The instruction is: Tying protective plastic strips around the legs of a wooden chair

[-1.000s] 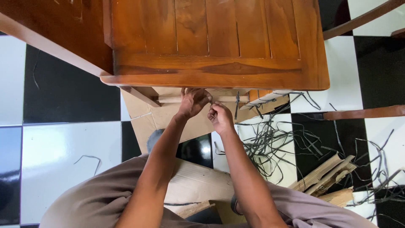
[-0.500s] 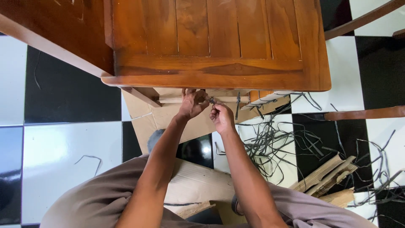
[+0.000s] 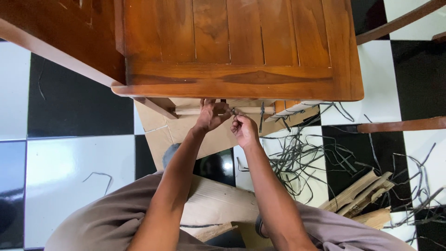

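Fingertips of the left hand (image 3: 211, 116) and right hand (image 3: 244, 130) meet, pinching a thin dark strip (image 3: 233, 113), mostly hidden, beside a pale wooden rail (image 3: 186, 111) under the brown slatted wooden seat (image 3: 241, 60), whose edge hides the rest. Loose dark strips (image 3: 302, 153) litter the checkered floor (image 3: 79, 162); tan cardboard (image 3: 218, 204) lies below.

A glossy, varnished brown slatted wooden seat (image 3: 241, 51) stands over shiny black-and-white floor tiles (image 3: 79, 162), matt brown cardboard sheets (image 3: 218, 204) and dull grey strips (image 3: 306, 158).
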